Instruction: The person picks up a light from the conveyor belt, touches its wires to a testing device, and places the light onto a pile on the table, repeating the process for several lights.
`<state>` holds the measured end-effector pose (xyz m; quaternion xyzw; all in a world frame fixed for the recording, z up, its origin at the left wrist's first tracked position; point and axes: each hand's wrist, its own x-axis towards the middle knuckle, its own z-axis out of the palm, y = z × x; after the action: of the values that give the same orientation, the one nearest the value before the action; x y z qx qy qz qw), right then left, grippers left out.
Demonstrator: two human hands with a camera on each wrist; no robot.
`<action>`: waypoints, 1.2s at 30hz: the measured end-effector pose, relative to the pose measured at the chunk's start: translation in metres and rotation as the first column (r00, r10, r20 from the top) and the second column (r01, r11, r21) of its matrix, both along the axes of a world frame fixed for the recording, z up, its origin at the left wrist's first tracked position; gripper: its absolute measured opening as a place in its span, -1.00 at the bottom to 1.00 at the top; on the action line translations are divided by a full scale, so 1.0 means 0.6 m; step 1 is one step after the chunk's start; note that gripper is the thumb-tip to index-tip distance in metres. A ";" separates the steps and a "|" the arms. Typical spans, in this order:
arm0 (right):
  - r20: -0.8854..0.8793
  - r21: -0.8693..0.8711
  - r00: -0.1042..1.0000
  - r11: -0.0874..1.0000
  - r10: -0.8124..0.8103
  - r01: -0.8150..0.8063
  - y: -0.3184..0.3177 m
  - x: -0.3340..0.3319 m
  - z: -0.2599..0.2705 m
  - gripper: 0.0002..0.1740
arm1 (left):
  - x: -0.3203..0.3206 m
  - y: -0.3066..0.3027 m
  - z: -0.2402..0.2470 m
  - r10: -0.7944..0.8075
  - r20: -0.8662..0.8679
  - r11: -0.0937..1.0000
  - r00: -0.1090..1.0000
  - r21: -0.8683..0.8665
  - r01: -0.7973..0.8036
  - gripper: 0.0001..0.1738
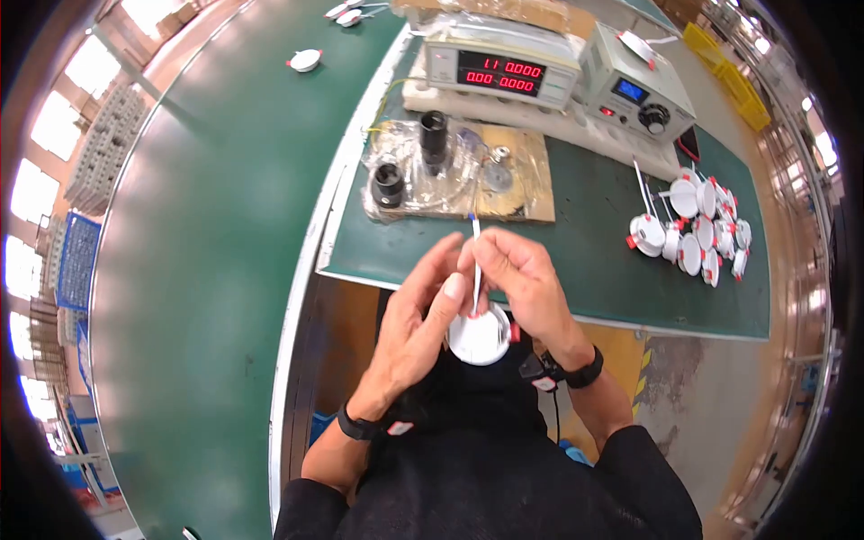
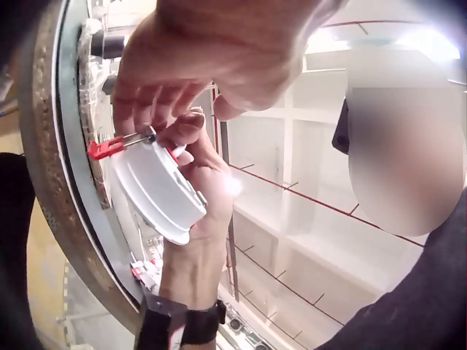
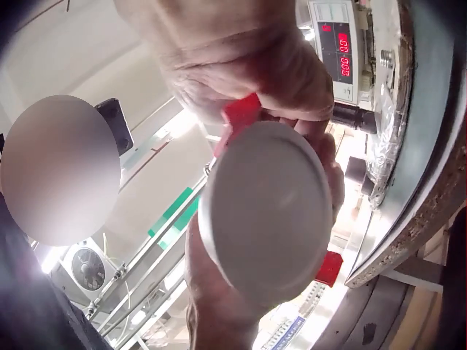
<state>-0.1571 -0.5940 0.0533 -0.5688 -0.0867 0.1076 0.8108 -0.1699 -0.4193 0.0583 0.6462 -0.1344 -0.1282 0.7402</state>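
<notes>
Head view: my right hand pinches a white lead between thumb and fingers, its blue end pointing toward the board. My left hand is bent in at the lead's lower part; whether it grips anything, I cannot tell. The white round fixture sits just below both hands, in front of my body, near the edge of the green table. Right wrist view: its smooth face is tilted, with red clips at opposite sides.
</notes>
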 end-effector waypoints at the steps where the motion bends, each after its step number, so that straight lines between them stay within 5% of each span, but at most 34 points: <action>1: 0.003 0.033 0.999 0.999 -0.034 0.034 -0.005 0.002 0.003 -0.60 | 0.008 -0.001 -0.010 -0.073 -0.055 0.997 0.996 -0.029 0.072 -0.31; 3: -0.059 0.108 0.997 0.993 -0.048 0.054 -0.020 0.012 -0.003 -0.61 | 0.036 0.005 -0.034 -0.346 -0.185 0.928 0.920 -0.213 0.306 -0.28; 4: -0.108 0.149 0.993 0.987 -0.052 0.068 -0.024 0.014 -0.004 -0.60 | 0.033 0.005 -0.036 -0.517 -0.372 0.837 0.771 -0.410 0.363 -0.27; 11: 0.045 -0.461 0.923 0.811 -0.383 0.359 -0.039 0.033 -0.011 -0.63 | 0.030 -0.040 -0.041 -0.631 -0.468 0.756 0.619 -0.550 0.356 -0.25; 15: 0.120 -0.667 0.942 0.678 -0.313 0.310 -0.078 0.069 -0.043 -0.65 | 0.048 -0.063 -0.052 -0.599 -0.514 0.784 0.614 -0.532 0.320 -0.36; 28: -0.051 -0.565 0.963 0.803 -0.265 0.191 -0.106 0.147 -0.048 -0.58 | 0.116 -0.107 -0.052 -0.525 -0.578 0.838 0.625 -0.478 0.263 -0.38; 36: -0.037 -0.637 0.967 0.752 -0.250 0.170 -0.107 0.157 -0.042 -0.59 | 0.130 -0.113 -0.053 -0.531 -0.605 0.837 0.594 -0.481 0.259 -0.45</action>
<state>-0.0627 -0.6583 0.0281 -0.8053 0.0677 0.0723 0.5846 -0.0916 -0.4870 0.0262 0.3563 0.0032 -0.5080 0.7842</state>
